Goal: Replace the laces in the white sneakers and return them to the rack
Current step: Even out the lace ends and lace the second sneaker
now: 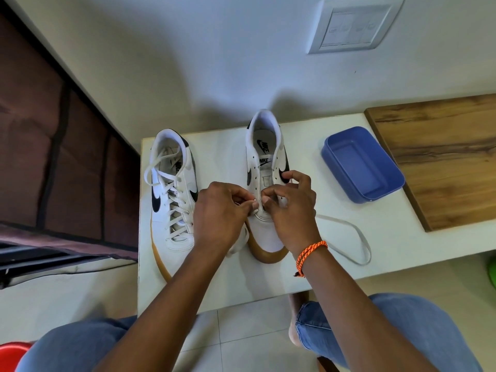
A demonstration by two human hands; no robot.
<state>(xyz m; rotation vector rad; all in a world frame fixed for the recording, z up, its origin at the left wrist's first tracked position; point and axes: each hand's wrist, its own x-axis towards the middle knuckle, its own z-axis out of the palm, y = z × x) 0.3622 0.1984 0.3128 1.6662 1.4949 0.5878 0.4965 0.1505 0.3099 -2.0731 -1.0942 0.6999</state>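
Both hands are working the right sneaker point(264, 183), toe pointing at the person: left hand point(218, 210) pinching the lace point(346, 237) tip, right hand point(291, 208) curled on the low eyelets.

One head-worn wide-angle view looks steeply down and forward from above the seated person's knees. It sits close over the counter point(214, 285), which fills the middle; the wall rises at the far side, the floor lies near and left.

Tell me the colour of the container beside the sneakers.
Blue; the container shows best in the head view.
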